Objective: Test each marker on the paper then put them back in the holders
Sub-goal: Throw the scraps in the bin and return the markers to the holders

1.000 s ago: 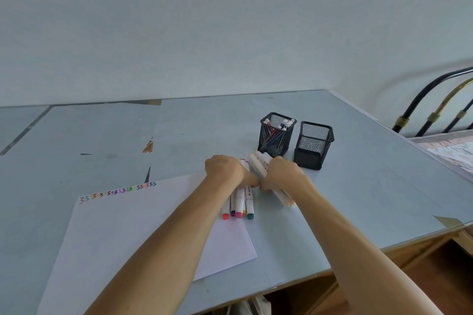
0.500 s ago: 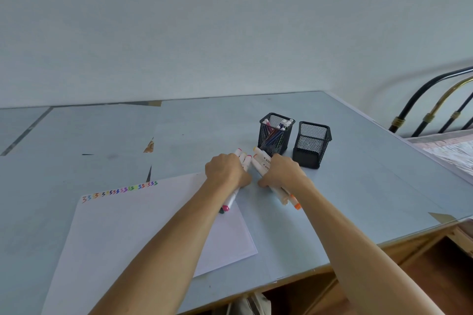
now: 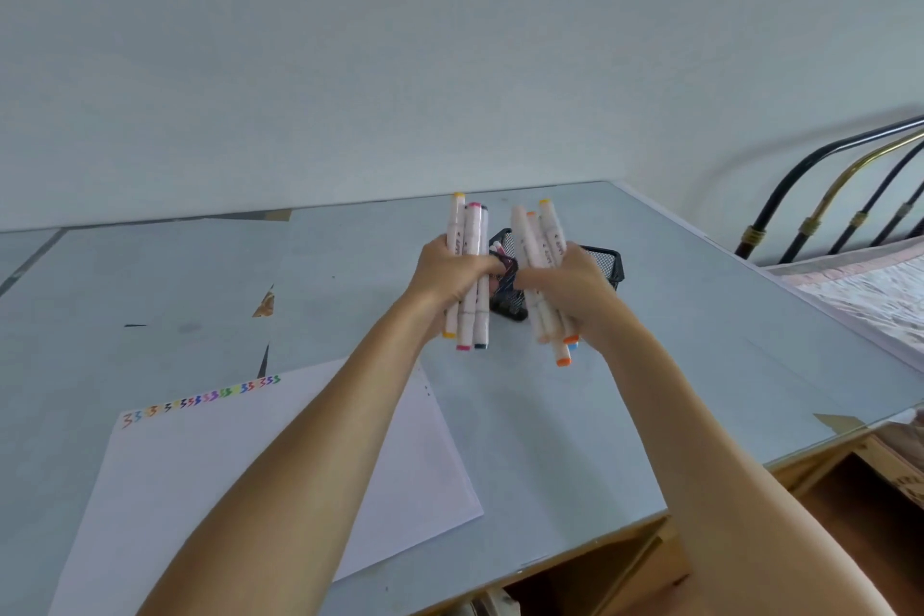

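My left hand grips a bundle of white markers held upright above the table, with yellow, pink and dark caps at the ends. My right hand grips a second bundle of white markers, tilted, with orange and blue caps at the bottom. Both bundles hang in front of two black mesh holders: the left holder with pens inside is mostly hidden, and the right holder shows beside my right hand. The white paper lies at the front left with a row of coloured squiggles along its top edge.
The grey-blue table ends at a front edge near the bottom right. A metal bed frame and bedding stand to the right. A plain wall rises behind the table.
Both hands have gathered the markers off the table and lifted them up in two bundles, raised in front of the holders. No markers are left lying by the paper.
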